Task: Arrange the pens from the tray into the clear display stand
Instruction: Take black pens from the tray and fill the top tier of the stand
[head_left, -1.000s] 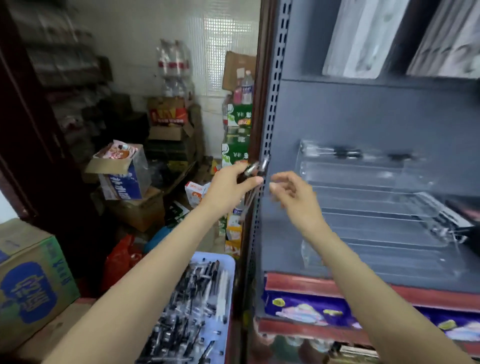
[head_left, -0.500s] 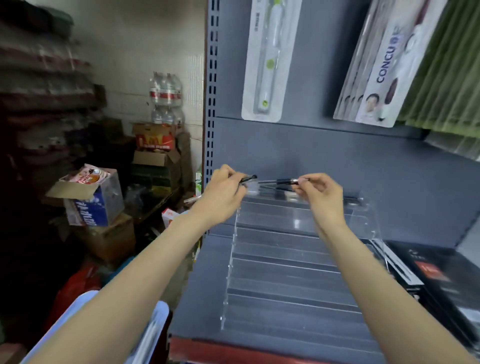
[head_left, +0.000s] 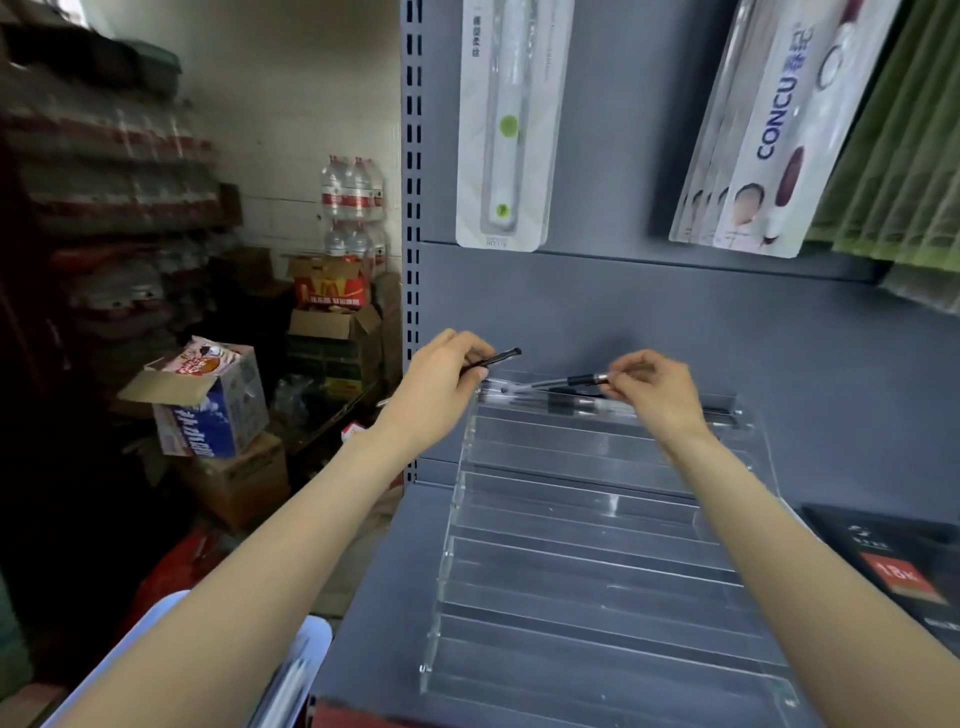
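Two hands at work over the top tier of the stand. Far left, bottom edge: tray (head_left: 156, 629), pale blue rim only partly in view, contents too blurred to read. Left hand (head_left: 441, 389) raised at the stand's upper left corner, fingers curled round spare pens (head_left: 493, 359), dark ends jutting right. Clear display stand (head_left: 597, 561) set on the grey shelf (head_left: 384, 597), stepped tiers mostly bare; only the top row occupied, by laid pens (head_left: 561, 404) lying lengthwise. Right hand (head_left: 649, 389) pinching one pen (head_left: 566, 381) by its right end, tip angled down-left toward the top row, touching or just above it; cannot tell which. Step judged: placement of a single pen in the top tier, task at an early stage. Next move calls for levelling the pen along the row, then release, then another from the left hand's bundle.
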